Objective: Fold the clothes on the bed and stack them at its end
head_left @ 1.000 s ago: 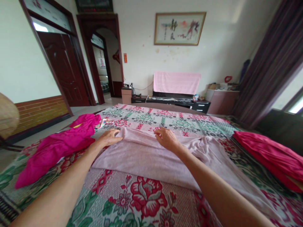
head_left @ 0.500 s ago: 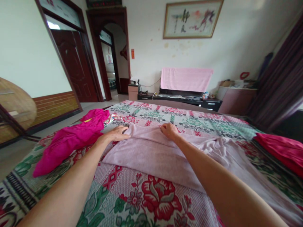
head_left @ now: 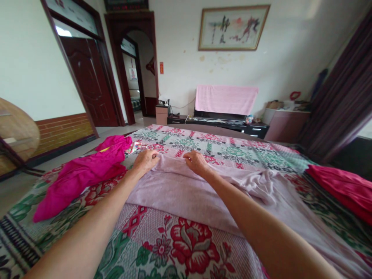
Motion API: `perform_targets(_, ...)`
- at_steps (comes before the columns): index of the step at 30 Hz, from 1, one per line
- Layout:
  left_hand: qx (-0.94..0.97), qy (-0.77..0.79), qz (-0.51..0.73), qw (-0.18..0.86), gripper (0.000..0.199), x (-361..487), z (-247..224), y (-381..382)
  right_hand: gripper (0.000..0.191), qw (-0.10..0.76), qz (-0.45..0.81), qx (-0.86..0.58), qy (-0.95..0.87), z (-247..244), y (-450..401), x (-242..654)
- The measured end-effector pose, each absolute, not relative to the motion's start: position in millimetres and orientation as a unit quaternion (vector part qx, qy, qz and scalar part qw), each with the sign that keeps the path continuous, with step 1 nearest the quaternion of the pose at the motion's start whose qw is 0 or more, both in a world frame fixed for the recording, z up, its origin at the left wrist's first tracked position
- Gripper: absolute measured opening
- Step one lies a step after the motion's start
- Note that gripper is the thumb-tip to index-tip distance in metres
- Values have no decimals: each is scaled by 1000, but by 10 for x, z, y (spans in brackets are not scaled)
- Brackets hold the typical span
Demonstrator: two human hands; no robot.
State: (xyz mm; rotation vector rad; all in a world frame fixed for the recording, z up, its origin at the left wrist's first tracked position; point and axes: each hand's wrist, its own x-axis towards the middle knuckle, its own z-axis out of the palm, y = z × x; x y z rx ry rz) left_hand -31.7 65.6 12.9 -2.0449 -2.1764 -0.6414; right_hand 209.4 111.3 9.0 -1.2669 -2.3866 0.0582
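A pale pinkish-grey garment [head_left: 186, 190] lies spread over a flowered cover [head_left: 162, 248], its right part bunched and trailing to the lower right. At its far left corner my left hand [head_left: 147, 159] is closed, pinching the edge. My right hand [head_left: 196, 162] grips the same far edge a little to the right, fingers pressed together. Between the two hands the edge is slightly raised. Both forearms reach forward from the bottom of the view, the right one crossing over the cloth.
Bright pink clothing [head_left: 78, 174] lies crumpled at the left. Folded red cloth [head_left: 343, 186] sits on a dark pile at the right edge. Beyond the cover stands a black low cabinet [head_left: 257, 131], with a pink towel [head_left: 226, 99] draped over something behind it.
My right hand has moved left along the far edge, closer to my left hand. My left hand has closed on the corner. The view has shifted slightly.
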Motion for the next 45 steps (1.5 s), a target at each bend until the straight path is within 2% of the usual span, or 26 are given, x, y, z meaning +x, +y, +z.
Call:
perform_targets(4,-669,-723,-171,-15,29,-335,103,606,32,213,36,-461,-861,174,1169,1877)
perform_targets(9,-675,-713,-162,-97,48,-442,75,591,33,168,55,-507,-843,167,1279,1675)
perform_targets(13,-682,-696,-185,-128,51,-498,50,625,32,135,52,-538,-831,111,1327,1548)
perform_targets(21,-684,-689,-221,-89,43,-483,20,594,36,161,60,-582,-795,95,1318,1481)
perform_targets(28,-649,-709,-267,-66,30,-489,-1,603,33,206,87,-462,-858,172,1123,1938)
perform_targets(33,-640,-702,-312,-13,34,-511,-81,622,30,196,65,-343,-916,59,624,2333)
perform_targets(38,-761,-608,-224,20,39,-505,-212,671,34,190,45,-284,-939,-63,344,2470)
perform_targets(45,-753,-642,-139,39,39,-541,-224,702,37,180,37,-282,-942,-96,241,2521)
